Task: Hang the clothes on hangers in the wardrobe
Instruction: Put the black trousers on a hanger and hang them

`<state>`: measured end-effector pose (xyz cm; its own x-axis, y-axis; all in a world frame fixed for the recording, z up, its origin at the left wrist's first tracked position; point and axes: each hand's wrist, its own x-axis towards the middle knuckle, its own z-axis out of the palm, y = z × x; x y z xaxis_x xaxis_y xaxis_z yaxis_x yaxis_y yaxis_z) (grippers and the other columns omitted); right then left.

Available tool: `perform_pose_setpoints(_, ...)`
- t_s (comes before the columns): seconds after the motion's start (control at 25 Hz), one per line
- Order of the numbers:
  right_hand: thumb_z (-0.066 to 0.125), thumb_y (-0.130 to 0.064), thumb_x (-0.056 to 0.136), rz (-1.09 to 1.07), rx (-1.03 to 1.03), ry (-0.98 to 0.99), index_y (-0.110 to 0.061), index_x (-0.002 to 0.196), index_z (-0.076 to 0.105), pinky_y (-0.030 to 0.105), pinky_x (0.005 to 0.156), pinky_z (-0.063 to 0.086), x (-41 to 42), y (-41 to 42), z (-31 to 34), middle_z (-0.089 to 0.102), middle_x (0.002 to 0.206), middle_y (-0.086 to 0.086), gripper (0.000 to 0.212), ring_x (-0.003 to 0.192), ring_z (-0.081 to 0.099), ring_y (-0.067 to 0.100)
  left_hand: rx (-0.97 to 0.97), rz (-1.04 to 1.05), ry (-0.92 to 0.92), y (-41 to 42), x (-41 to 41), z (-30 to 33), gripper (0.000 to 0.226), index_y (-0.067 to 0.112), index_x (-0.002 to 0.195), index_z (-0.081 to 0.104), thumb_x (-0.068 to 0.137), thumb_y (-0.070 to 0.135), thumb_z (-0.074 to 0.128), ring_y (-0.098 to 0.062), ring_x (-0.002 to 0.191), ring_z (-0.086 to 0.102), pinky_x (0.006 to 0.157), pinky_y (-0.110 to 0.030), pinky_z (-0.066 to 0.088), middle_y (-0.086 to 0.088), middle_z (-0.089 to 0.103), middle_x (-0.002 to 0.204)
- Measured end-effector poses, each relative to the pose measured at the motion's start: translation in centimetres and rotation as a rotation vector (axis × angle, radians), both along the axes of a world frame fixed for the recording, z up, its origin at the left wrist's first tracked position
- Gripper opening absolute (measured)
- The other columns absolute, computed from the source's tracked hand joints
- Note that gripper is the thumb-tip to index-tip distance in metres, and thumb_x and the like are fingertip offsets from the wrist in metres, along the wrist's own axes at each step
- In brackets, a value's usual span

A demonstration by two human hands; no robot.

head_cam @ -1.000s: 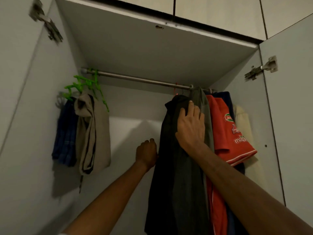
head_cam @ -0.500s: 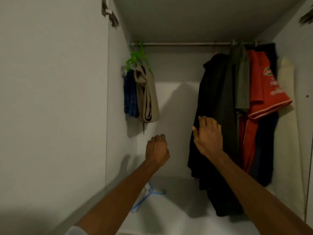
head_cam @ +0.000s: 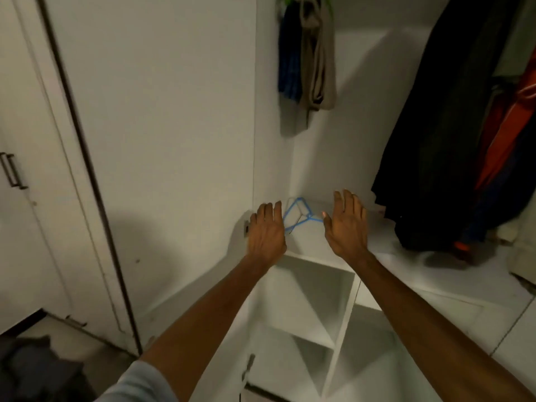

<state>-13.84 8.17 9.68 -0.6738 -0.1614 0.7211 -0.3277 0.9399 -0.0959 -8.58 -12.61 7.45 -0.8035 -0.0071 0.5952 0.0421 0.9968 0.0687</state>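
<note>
A blue hanger [head_cam: 298,214] lies on the white floor of the wardrobe compartment [head_cam: 377,256], near its left wall. My left hand [head_cam: 266,233] hovers just left of it with fingers straight, holding nothing. My right hand [head_cam: 346,224] is spread just right of the hanger, also empty. A long black garment [head_cam: 441,134] hangs at the right with red clothing [head_cam: 504,132] behind it. Blue and beige clothes [head_cam: 307,53] hang at the upper left of the compartment.
The open wardrobe door [head_cam: 162,140] stands at the left. White cubby shelves [head_cam: 313,303] sit below the compartment floor. A dark pile of cloth [head_cam: 32,369] lies at the bottom left. A closed cupboard door with a handle [head_cam: 11,172] is at the far left.
My view has tilted down from the rail to the wardrobe floor. Both hands have dropped from the hanging black garment to either side of the blue hanger.
</note>
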Motion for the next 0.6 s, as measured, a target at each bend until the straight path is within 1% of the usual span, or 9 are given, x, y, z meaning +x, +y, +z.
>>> perform_pose_setpoints(0.04,0.059,-0.032,0.100,0.020,-0.003,-0.032,0.000,0.149,0.041,0.053,0.110,0.037,0.7,-0.7,-1.5,0.045,0.150,0.024,0.061,0.135,0.041,0.042,-0.021,0.033,-0.002,-0.8,1.6,-1.3,0.081,0.002,0.147,0.039,0.070,0.007,0.062,-0.036,0.125,0.050,0.098,-0.047,0.046,-0.017,0.054,0.131)
perform_pose_setpoints(0.12,0.062,-0.032,0.098,0.057,-0.007,-0.095,0.001,0.149,0.040,0.053,0.110,0.037,2.6,-2.1,-4.3,0.046,0.149,0.023,0.065,0.135,0.041,0.041,-0.040,0.085,-0.010,-2.0,4.8,-3.7,0.079,0.002,0.150,0.035,0.074,0.006,0.056,-0.038,0.130,0.046,0.103,-0.050,0.043,-0.019,0.051,0.137)
perform_pose_setpoints(0.2,0.060,-0.034,0.099,0.122,0.004,-0.132,0.001,0.151,0.038,0.052,0.110,0.037,4.9,-3.6,-6.8,0.044,0.151,0.023,0.067,0.137,0.040,0.041,-0.025,0.123,-0.037,-2.6,8.1,-6.2,0.072,0.001,0.150,0.036,0.081,0.009,0.055,-0.041,0.133,0.045,0.106,-0.053,0.042,-0.022,0.051,0.140)
perform_pose_setpoints(0.32,0.055,-0.035,0.101,0.229,0.051,-0.177,0.001,0.153,0.035,0.053,0.113,0.035,9.0,-5.5,-10.8,0.038,0.156,0.024,0.067,0.142,0.036,0.041,0.007,0.176,-0.079,-3.2,13.5,-9.8,0.066,0.001,0.149,0.037,0.084,0.007,0.044,-0.043,0.137,0.043,0.110,-0.054,0.040,-0.024,0.050,0.143)
perform_pose_setpoints(0.4,0.055,-0.036,0.101,0.290,0.065,-0.246,0.001,0.153,0.034,0.053,0.115,0.034,11.7,-6.7,-13.7,0.037,0.157,0.025,0.068,0.144,0.034,0.041,0.028,0.234,-0.117,-3.4,17.7,-12.1,0.070,0.003,0.150,0.037,0.081,0.003,0.049,-0.042,0.138,0.042,0.111,-0.052,0.039,-0.022,0.049,0.145)
perform_pose_setpoints(0.48,0.056,-0.038,0.101,0.355,0.090,-0.341,0.002,0.154,0.033,0.054,0.116,0.035,15.0,-8.4,-16.8,0.035,0.158,0.026,0.071,0.147,0.031,0.042,0.065,0.327,-0.186,-4.3,22.6,-14.4,0.075,0.005,0.152,0.033,0.080,0.003,0.053,-0.040,0.139,0.041,0.113,-0.051,0.037,-0.020,0.045,0.148)
perform_pose_setpoints(0.56,0.057,-0.039,0.101,0.443,0.103,-0.407,0.003,0.154,0.033,0.056,0.115,0.036,18.6,-10.6,-19.3,0.033,0.160,0.026,0.072,0.148,0.030,0.042,0.189,0.492,-0.202,-6.3,27.2,-16.5,0.074,0.007,0.153,0.031,0.082,0.005,0.053,-0.036,0.136,0.043,0.113,-0.051,0.035,-0.017,0.044,0.147)
perform_pose_setpoints(0.6,0.057,-0.038,0.101,0.503,0.111,-0.418,0.002,0.154,0.034,0.057,0.114,0.037,20.5,-11.8,-20.2,0.032,0.160,0.025,0.071,0.148,0.030,0.041,0.263,0.589,-0.190,-7.4,29.3,-17.1,0.073,0.008,0.152,0.031,0.082,0.006,0.055,-0.035,0.131,0.045,0.111,-0.051,0.037,-0.015,0.045,0.143)
